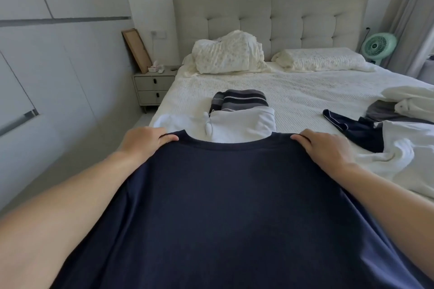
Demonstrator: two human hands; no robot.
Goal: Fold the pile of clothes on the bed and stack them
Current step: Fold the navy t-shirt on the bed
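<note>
A navy blue T-shirt (234, 206) is stretched out wide in front of me, filling the lower half of the view. My left hand (145, 142) grips its top left shoulder edge beside the neckline. My right hand (324, 148) grips the top right shoulder edge the same way. Just beyond the shirt, a folded white garment (242, 122) lies on the bed (305, 87), with a folded grey-and-navy striped garment (239, 99) behind it. To the right lies an unfolded pile (397, 134) of white, navy and grey clothes.
Two pillows (225, 54) sit against the grey padded headboard (270, 19). A nightstand (152, 88) stands left of the bed by the white wardrobe wall. A green fan (378, 46) and a curtain are at the far right.
</note>
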